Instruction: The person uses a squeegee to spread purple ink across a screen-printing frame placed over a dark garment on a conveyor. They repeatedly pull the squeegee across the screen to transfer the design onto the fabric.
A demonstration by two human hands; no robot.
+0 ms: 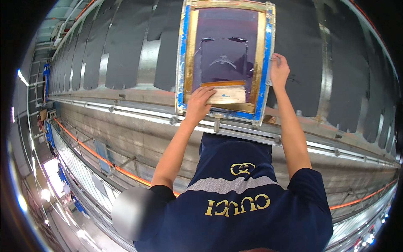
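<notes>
A screen printing frame (267,54) edged with blue and gold tape lies on the long table in front of me. Its purple mesh (228,25) carries a pale arched design near the middle. My left hand (199,103) grips the wooden handle of a squeegee (228,95), its fingers over the left end. The squeegee's orange-brown blade rests on the mesh near the frame's close end. At the frame's right side, my right hand (279,71) has its fingers curled against the outer edge.
Dark fabric panels (126,50) lie in a row along the table (147,63) on both sides of the frame. A metal rail (138,111) runs along the table's near edge. An orange strip (117,169) and another long table lie behind me.
</notes>
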